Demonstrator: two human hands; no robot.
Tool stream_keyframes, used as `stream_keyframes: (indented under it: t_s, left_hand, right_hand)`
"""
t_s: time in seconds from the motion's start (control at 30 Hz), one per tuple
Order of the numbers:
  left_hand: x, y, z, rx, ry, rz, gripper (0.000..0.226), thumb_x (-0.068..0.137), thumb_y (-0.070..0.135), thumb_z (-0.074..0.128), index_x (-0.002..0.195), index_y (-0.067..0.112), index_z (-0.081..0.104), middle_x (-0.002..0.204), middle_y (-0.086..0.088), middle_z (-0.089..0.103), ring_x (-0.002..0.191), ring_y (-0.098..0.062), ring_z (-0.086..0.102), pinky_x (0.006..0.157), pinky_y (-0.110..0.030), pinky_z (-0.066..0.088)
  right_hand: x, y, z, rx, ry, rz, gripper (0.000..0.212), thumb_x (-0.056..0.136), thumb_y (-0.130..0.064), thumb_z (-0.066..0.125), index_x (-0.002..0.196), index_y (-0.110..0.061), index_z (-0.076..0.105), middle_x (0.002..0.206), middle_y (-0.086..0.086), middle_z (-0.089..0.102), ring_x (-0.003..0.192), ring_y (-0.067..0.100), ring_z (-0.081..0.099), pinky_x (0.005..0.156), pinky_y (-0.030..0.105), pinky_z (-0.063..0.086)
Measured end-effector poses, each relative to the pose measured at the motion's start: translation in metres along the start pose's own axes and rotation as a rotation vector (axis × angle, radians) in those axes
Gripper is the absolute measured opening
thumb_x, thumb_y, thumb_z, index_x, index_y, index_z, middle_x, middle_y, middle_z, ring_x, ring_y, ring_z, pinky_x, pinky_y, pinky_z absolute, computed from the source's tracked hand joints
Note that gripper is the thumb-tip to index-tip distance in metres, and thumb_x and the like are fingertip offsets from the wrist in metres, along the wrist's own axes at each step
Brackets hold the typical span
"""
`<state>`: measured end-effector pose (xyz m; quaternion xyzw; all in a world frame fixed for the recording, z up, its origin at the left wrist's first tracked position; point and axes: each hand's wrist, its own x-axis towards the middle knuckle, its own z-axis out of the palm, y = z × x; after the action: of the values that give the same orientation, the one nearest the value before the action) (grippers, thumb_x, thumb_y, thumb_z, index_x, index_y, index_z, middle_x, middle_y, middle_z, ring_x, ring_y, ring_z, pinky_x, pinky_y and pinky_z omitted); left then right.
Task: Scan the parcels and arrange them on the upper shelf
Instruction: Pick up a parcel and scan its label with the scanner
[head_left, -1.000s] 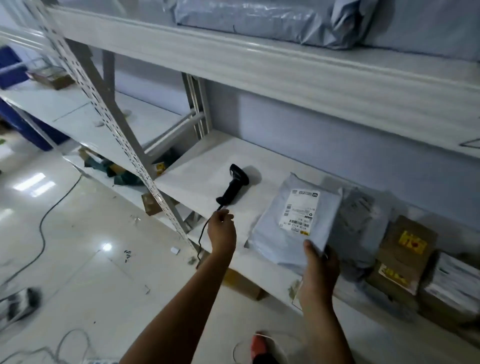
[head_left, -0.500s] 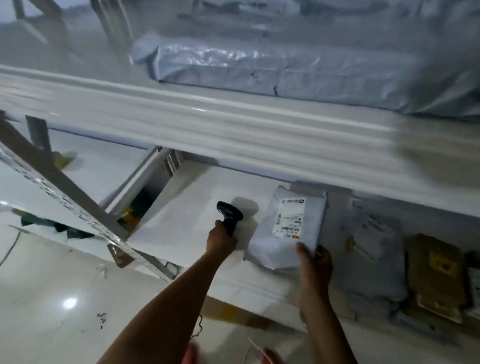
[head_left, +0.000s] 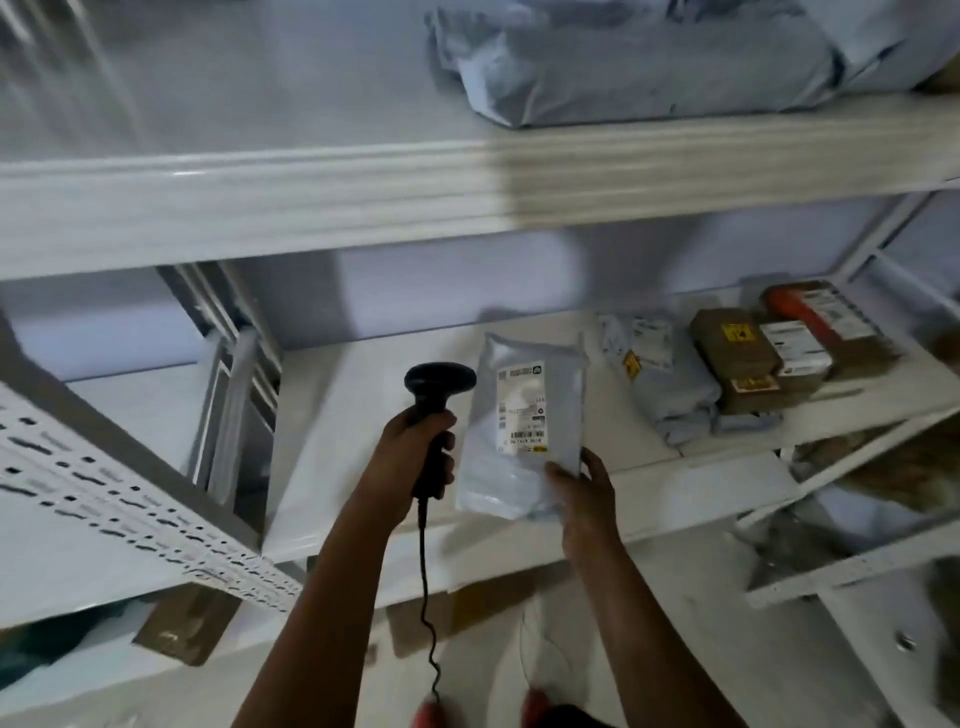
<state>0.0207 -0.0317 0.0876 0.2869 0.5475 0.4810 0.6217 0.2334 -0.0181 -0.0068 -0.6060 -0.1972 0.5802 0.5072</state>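
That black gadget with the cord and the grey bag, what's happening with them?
A person is checking in parcels. The left hand grips a corded barcode scanner, raised beside a grey mailer bag that the right hand holds by its lower corner, label facing up. More parcels wait on the lower shelf; a large grey bag already lies on the upper shelf.

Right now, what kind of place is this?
Probably a parcel sorting or storage room: white metal shelving, labelled cardboard boxes and grey poly mailers on it, and a corded barcode scanner in the left hand.
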Motion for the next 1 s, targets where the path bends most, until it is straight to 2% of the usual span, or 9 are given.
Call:
stream_keyframes:
  t_s: [0.17, 0.37, 0.63, 1.0]
  left_hand:
    - [-0.036, 0.024, 0.009, 0.054, -0.032, 0.007, 0.012, 0.1, 0.017, 0.059, 0.099, 0.006, 0.057, 0.065, -0.009, 0.056, 0.048, -0.024, 0.049, 0.046, -0.029, 0.04]
    - [-0.049, 0.02, 0.003, 0.16, -0.036, 0.004, 0.014, 0.099, 0.017, 0.062, 0.1, 0.003, 0.06, 0.063, -0.009, 0.057, 0.048, -0.024, 0.052, 0.046, -0.03, 0.044]
    - [-0.055, 0.009, -0.003, 0.117, -0.079, -0.062, 0.012, 0.099, 0.017, 0.061, 0.099, 0.005, 0.058, 0.061, -0.007, 0.054, 0.048, -0.023, 0.049, 0.048, -0.03, 0.042]
    - [-0.059, 0.004, 0.0, 0.071, -0.073, -0.083, 0.012, 0.099, 0.016, 0.06, 0.096, 0.005, 0.055, 0.061, -0.007, 0.052, 0.048, -0.022, 0.047, 0.048, -0.029, 0.042]
  right_hand:
    - [-0.021, -0.005, -0.003, 0.07, -0.052, -0.063, 0.054, 0.087, -0.003, 0.077, 0.136, -0.021, 0.06, 0.127, 0.01, 0.071, 0.114, 0.035, 0.068, 0.1, 0.059, 0.055]
    - [-0.032, 0.006, 0.006, 0.17, -0.034, -0.077, 0.054, 0.086, -0.003, 0.078, 0.133, -0.024, 0.061, 0.128, 0.01, 0.07, 0.117, 0.037, 0.067, 0.101, 0.061, 0.053]
    - [-0.043, 0.019, 0.001, 0.165, 0.007, -0.076, 0.055, 0.086, -0.001, 0.076, 0.135, -0.021, 0.06, 0.13, 0.012, 0.068, 0.119, 0.038, 0.064, 0.103, 0.059, 0.052]
    - [-0.049, 0.022, -0.007, 0.156, -0.021, -0.08, 0.058, 0.089, -0.003, 0.074, 0.142, -0.019, 0.054, 0.137, 0.013, 0.063, 0.123, 0.04, 0.061, 0.099, 0.055, 0.055]
